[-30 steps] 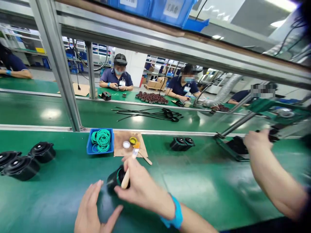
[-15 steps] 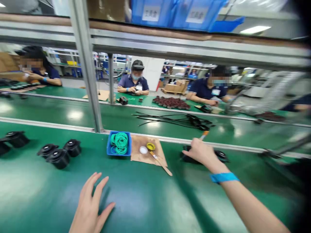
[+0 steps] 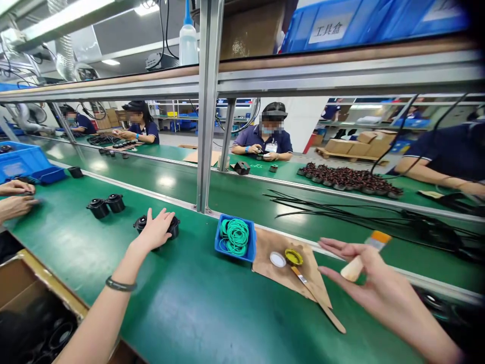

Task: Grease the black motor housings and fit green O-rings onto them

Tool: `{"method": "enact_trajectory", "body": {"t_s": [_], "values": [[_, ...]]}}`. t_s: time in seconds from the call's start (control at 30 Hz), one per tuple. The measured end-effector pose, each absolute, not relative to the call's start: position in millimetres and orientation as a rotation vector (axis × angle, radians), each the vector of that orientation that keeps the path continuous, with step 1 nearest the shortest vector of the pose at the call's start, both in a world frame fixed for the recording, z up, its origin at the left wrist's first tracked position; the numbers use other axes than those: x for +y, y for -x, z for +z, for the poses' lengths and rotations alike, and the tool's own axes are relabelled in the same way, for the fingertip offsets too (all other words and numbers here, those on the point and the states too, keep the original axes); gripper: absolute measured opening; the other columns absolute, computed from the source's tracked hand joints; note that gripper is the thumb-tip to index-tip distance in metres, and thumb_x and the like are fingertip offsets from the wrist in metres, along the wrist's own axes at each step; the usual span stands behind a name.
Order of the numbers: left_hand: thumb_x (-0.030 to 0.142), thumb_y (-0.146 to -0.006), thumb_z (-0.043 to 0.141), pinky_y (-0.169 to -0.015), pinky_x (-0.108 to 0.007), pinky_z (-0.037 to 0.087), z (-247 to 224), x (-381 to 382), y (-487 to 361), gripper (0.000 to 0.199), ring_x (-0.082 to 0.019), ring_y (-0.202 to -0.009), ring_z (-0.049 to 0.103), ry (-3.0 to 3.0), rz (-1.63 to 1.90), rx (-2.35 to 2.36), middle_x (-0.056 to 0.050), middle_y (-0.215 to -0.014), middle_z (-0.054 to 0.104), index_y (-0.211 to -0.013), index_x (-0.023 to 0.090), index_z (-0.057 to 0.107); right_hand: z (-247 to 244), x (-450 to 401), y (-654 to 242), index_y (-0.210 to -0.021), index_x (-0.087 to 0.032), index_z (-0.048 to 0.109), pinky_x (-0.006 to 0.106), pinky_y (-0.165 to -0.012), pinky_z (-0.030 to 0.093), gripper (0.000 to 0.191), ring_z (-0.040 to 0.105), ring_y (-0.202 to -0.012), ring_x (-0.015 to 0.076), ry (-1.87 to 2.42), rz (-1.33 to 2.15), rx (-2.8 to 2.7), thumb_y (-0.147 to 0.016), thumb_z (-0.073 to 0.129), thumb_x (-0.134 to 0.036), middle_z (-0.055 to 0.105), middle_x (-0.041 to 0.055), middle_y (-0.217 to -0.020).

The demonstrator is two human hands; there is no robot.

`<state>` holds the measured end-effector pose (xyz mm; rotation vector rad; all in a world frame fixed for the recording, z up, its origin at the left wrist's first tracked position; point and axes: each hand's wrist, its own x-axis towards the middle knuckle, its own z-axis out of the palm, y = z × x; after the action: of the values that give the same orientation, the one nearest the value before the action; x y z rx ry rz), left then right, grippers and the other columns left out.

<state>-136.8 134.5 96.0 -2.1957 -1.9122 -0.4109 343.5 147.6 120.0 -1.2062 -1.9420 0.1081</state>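
My left hand (image 3: 157, 230) is spread over a group of black cylindrical housings (image 3: 141, 223), fingers apart and partly hiding them. Whether it presses on one of them I cannot tell. In my right hand (image 3: 373, 275) lies a paintbrush (image 3: 352, 269) with orange bristles, held in the palm while the fingers stretch forward. Between the hands stands a blue bin (image 3: 235, 254) full of green rings (image 3: 235, 236). Beside it, a piece of cardboard (image 3: 265, 253) bears a white round lid (image 3: 278, 259), a yellow-rimmed dish (image 3: 294, 257) and a second brush (image 3: 322, 303).
Two more housings (image 3: 115, 202) stand farther left. A co-worker's hands (image 3: 17, 199) are at the left edge, above a carton (image 3: 38, 288) of black parts. A metal post (image 3: 206, 151) rises behind the blue bin. Black cables (image 3: 314, 210) lie beyond the rail.
The view has swung left. My left hand has moved from bare tabletop onto the black housings. My right hand has come away from housings on the right, still with the brush.
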Motion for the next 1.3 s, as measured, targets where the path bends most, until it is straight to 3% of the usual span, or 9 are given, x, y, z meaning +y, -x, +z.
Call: {"method": "enact_trajectory", "body": {"t_s": [0.2,0.3,0.37,0.47,0.6,0.73,0.93,1.07,1.3], "values": [[0.041,-0.071,0.082,-0.111,-0.065,0.03,89.8,93.9,72.9,0.045,-0.031,-0.108,0.064,2.315,-0.47,-1.822,-0.009,-0.105,0.069,-0.105,0.021,0.061,138.1,96.0,-270.5,-0.111,-0.024,0.057,0.037,-0.081,0.064,0.025,0.076,-0.094,0.0247,0.841,0.733,-1.799,-0.102,0.047,-0.046,0.077,0.0099,-0.103],[0.05,-0.06,0.088,-0.101,-0.059,0.044,76.1,60.6,34.5,0.058,-0.029,-0.096,0.065,2.395,-0.632,-1.842,-0.005,-0.098,0.064,-0.102,0.021,0.06,135.1,89.6,-253.1,-0.125,-0.026,0.052,0.03,-0.066,0.063,0.029,0.077,-0.074,0.0194,0.675,0.915,-1.768,-0.107,0.034,-0.041,0.078,0.0051,-0.088],[0.05,-0.058,0.09,-0.091,-0.054,0.052,65.9,45.3,17.3,0.061,-0.03,-0.094,0.064,2.426,-0.835,-1.879,-0.007,-0.098,0.063,-0.102,0.02,0.059,129.0,100.1,-246.5,-0.124,-0.026,0.052,0.025,-0.056,0.059,0.029,0.073,-0.067,0.0167,0.69,0.825,-1.795,-0.108,0.031,-0.038,0.076,0.0022,-0.08],[0.049,-0.059,0.09,-0.086,-0.049,0.055,54.3,35.4,6.9,0.063,-0.032,-0.098,0.063,2.49,-1.076,-1.887,-0.009,-0.105,0.064,-0.107,0.021,0.059,116.9,133.4,-238.0,-0.108,-0.022,0.059,0.028,-0.063,0.055,0.02,0.07,-0.076,0.0185,0.891,0.444,-2.054,-0.105,0.041,-0.031,0.073,0.0055,-0.088],[0.031,-0.064,0.088,-0.095,-0.047,0.055,51.0,32.7,8.9,0.073,-0.032,-0.114,0.062,2.59,-1.257,-1.96,-0.012,-0.125,0.061,-0.129,0.026,0.054,100.4,183.4,-220.2,-0.092,-0.019,0.061,0.031,-0.069,0.05,0.005,0.065,-0.08,0.0221,1.068,0.182,-2.287,-0.092,0.058,-0.015,0.069,0.008,-0.09],[0.016,-0.075,0.074,-0.103,-0.045,0.051,54.2,28.3,10.2,0.068,-0.029,-0.121,0.061,2.633,-1.389,-2.052,-0.012,-0.132,0.06,-0.138,0.027,0.048,86.7,212.7,-202.0,-0.083,-0.02,0.056,0.027,-0.062,0.042,0.015,0.059,-0.07,0.0198,1.134,0.171,-2.291,-0.083,0.062,-0.006,0.064,0.0048,-0.079],[0.013,-0.063,0.085,-0.102,-0.044,0.053,48.5,21.1,7.8,0.076,-0.028,-0.113,0.066,2.591,-1.578,-2.185,-0.008,-0.122,0.068,-0.131,0.027,0.053,91.4,214.7,-202.9,-0.073,-0.022,0.048,0.025,-0.053,0.033,0.02,0.051,-0.056,0.0162,1.153,0.249,-2.246,-0.081,0.053,-0.005,0.055,-0.0016,-0.063],[0.016,-0.065,0.086,-0.099,-0.042,0.055,42.4,15.3,9.7,0.079,-0.028,-0.114,0.067,2.538,-1.699,-2.091,-0.008,-0.132,0.064,-0.135,0.03,0.05,112.9,187.3,-206.2,-0.075,-0.022,0.048,0.025,-0.055,0.038,0.016,0.055,-0.059,0.0159,1.12,0.316,-2.175,-0.087,0.05,-0.013,0.061,-0.0001,-0.067],[0.028,-0.066,0.089,-0.092,-0.036,0.06,36.5,16.2,10.6,0.077,-0.025,-0.105,0.071,2.515,-1.726,-1.924,-0.006,-0.122,0.068,-0.133,0.03,0.051,116.5,125.5,-180.6,-0.068,-0.021,0.047,0.024,-0.055,0.043,0.035,0.065,-0.061,0.0163,0.917,1.06,-2.326,-0.089,0.065,-0.044,0.071,0.0031,-0.07]]}}
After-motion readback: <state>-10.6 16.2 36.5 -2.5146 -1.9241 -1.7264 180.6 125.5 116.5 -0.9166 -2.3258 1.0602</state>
